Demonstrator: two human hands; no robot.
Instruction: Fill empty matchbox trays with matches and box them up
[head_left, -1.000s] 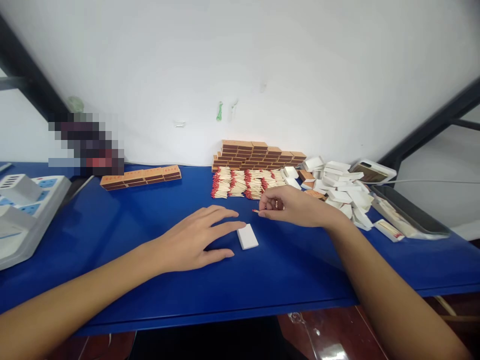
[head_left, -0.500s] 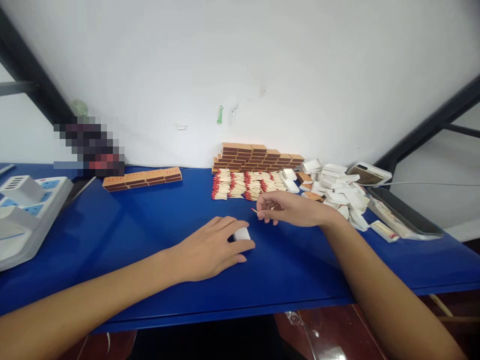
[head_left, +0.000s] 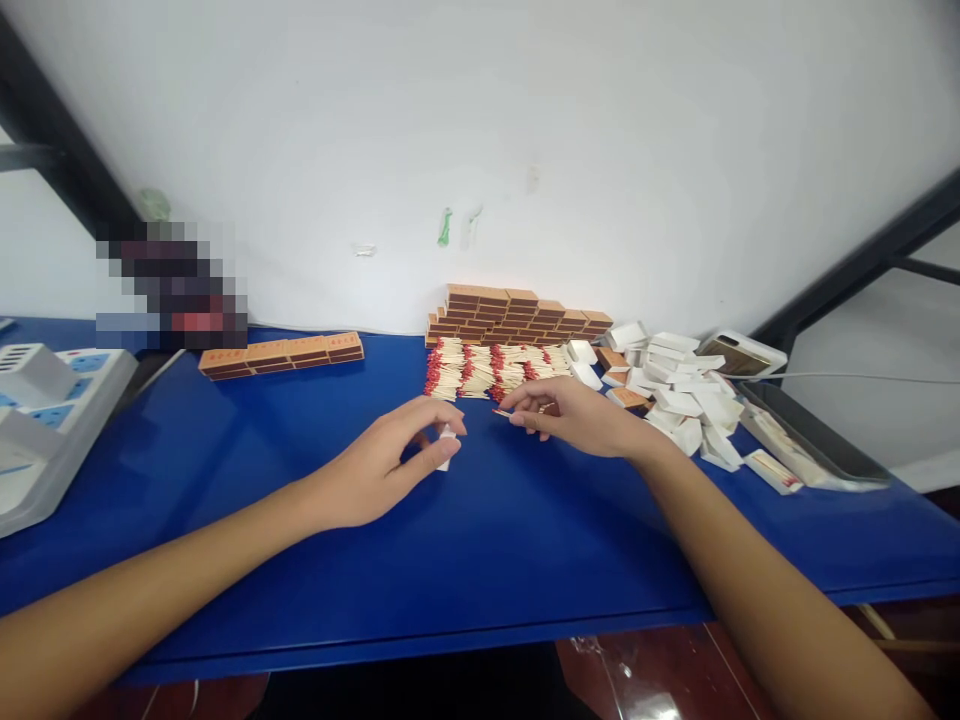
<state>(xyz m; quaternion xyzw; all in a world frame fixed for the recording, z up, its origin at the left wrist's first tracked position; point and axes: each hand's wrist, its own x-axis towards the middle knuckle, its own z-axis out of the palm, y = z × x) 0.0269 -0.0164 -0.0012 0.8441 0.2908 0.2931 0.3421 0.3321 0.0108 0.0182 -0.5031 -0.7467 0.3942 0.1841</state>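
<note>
My left hand (head_left: 382,465) is closed round a small white inner matchbox tray (head_left: 448,445) and holds it just above the blue table (head_left: 300,480). My right hand (head_left: 574,415) pinches a few red-tipped matches (head_left: 501,412) between thumb and fingers, close to the right of the tray. Right behind both hands lies a spread of loose matches (head_left: 491,368).
Stacked brown matchbox sleeves (head_left: 517,310) stand against the white wall, with a row of them (head_left: 281,355) further left. A heap of white trays (head_left: 675,395) lies at the right, beside a phone (head_left: 742,355) and a dark tray (head_left: 814,435). A power strip (head_left: 45,420) sits at the left edge.
My left hand reached to the white tray lying on the table, closed on it and lifted it leftward. My right hand moved slightly left with its matches.
</note>
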